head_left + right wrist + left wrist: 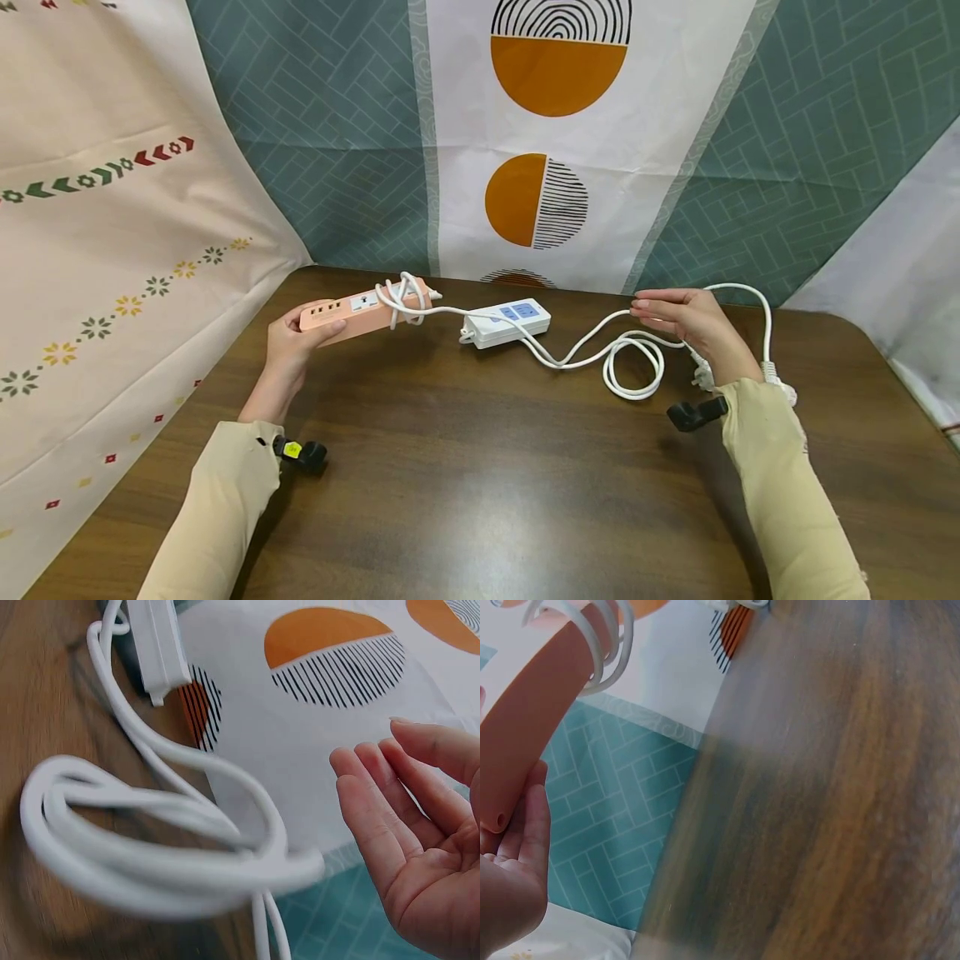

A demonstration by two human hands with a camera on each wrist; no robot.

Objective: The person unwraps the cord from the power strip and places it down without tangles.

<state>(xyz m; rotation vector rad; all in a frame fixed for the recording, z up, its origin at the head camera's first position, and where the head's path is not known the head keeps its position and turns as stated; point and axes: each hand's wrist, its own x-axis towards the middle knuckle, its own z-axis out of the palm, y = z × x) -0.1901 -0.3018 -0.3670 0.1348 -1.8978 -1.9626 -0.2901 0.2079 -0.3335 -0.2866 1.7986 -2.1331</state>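
Note:
At the left of the head view my left hand (288,346) grips the end of a pink power strip (341,319), thumb along its front side. White cord (405,302) is wound round the strip's other end. From there the cord runs right across a white power strip (517,312) lying on the table, though which cord belongs to which strip is hard to follow. My right hand (693,321) holds nothing; its fingers (375,817) are extended, beside a loose loop of white cord (165,862). In the left wrist view the pink strip's underside (536,697) shows.
A white plug (786,392) lies by the right wrist, and a second plug (702,375) is partly hidden near that hand. Patterned cloth (337,125) hangs behind the brown table (480,467) and along its left side.

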